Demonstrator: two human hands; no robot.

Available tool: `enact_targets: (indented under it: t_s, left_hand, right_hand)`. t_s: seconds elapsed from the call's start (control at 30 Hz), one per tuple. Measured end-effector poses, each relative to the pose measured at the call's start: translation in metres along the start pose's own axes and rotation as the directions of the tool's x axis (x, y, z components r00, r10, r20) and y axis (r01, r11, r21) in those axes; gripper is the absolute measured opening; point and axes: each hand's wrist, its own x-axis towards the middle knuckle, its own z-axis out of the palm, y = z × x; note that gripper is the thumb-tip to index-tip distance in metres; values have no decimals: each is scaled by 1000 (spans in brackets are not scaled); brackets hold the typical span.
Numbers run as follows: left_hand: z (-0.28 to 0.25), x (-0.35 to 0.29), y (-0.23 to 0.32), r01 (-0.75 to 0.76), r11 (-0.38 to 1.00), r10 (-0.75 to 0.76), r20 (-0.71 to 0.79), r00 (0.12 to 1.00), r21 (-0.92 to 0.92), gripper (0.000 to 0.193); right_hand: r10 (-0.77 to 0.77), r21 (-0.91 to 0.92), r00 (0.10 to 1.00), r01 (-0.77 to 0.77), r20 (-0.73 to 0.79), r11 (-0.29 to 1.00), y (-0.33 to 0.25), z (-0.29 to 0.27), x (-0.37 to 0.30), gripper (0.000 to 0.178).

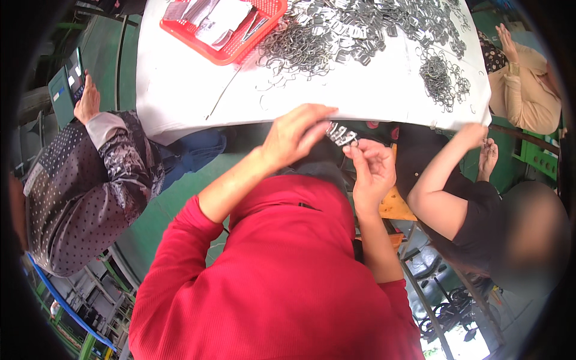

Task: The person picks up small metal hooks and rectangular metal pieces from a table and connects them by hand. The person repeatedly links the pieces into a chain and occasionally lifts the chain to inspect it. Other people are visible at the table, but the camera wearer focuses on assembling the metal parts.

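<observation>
Looking down from the head view, I have a short row of shiny metal pieces between my two hands, just my side of the near edge of the counter rather than over it. My right hand has its grip closed, thumb and fingertip pinching the lower right end of the row. My left hand reaches in at the other end, fingers stretched out and thumb beside the pieces; blur keeps me from telling whether that grip is closed.

What worries me is the drop: with no white cover underneath, I judge that a loosened pinch would send pieces past the near edge to the floor. A small contact at one end could also let the row twist or spread if the hands pull unevenly.

Toward the far edge lies a heap of flat metal pieces, beside bent wire hooks; loose strays there could tangle. The red basket sits by the far left corner. Near the right corner, a co-worker's hand is close enough that a wide swing might bump it.
</observation>
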Motion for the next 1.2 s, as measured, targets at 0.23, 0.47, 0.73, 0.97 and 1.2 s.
enact_targets:
  t_s: [0.23, 0.47, 0.73, 0.97, 1.2]
  left_hand:
    - [55, 103, -89, -16, 775, 15, 7, 1000, 632, 32]
    - [97, 130, -109, 36, 571, -230, 118, 966, 821, 31]
    - [59, 103, -74, 300, 881, -335, 33, 942, 365, 29]
    - [9, 21, -14, 660, 542, -668, 210, 714, -520, 14]
    - [-20, -21, 17, 576, 502, -613, 204, 763, -645, 11]
  right_hand:
    - [-31, -7, 999, 32, 31, 999, 9, -29, 3, 19]
    - [-32, -19, 999, 32, 32, 999, 13, -37, 8, 18]
    - [-23, -24, 997, 25, 80, 999, 26, -27, 2, 17]
    - [1, -13, 998, 0, 63, 1000, 39, 5, -4, 14]
    - [-14, 6, 995, 13, 95, 1000, 46, 32, -7, 12]
